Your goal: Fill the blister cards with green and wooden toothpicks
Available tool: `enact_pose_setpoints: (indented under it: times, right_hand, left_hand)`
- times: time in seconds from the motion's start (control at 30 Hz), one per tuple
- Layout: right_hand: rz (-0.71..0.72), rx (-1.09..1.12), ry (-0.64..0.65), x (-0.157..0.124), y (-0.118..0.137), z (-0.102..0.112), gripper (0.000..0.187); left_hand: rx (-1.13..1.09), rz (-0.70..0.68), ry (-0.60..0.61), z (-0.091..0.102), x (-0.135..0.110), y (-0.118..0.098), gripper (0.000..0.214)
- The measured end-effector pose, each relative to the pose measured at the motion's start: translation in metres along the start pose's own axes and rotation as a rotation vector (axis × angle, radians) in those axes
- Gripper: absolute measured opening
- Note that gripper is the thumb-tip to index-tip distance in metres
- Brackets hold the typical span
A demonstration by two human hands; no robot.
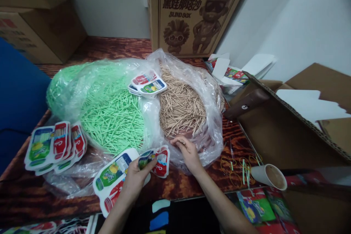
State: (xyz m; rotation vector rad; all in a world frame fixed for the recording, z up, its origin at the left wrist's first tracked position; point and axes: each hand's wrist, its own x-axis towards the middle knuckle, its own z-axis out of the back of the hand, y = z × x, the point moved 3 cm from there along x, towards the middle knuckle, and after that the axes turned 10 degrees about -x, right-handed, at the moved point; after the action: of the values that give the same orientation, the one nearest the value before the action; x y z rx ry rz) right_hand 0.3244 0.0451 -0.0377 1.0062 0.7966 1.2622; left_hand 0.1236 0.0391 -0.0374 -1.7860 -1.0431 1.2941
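Observation:
My left hand (137,175) is closed on a printed card (162,163), shaped like soda cans, with a red Cola side and a green-blue side. More such cards (109,174) lie beneath and beside that hand. A small bundle of brown sticks (182,141) is pinched in the fingers of my right hand (189,154), at the near edge of a clear plastic bag (216,128). Brown sticks (181,104) heap inside that bag. Beside it, another bag holds green sticks (115,120). Several cards (148,83) rest on top between the two heaps.
Cards with sticks in their windows (55,146) are piled at the left. On the right are rubber bands (231,168), loose green sticks (245,173), a paper cup (268,176) and an open carton (274,128). A Blind Box carton (192,14) stands behind.

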Motion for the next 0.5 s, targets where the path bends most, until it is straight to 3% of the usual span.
enact_pose_setpoints:
  times: [0.5]
  right_hand:
    - [0.027, -0.008, 0.082, 0.003, 0.01, -0.006, 0.015]
  left_hand:
    - [-0.047, -0.045, -0.016, 0.003, -0.003, -0.025, 0.03]
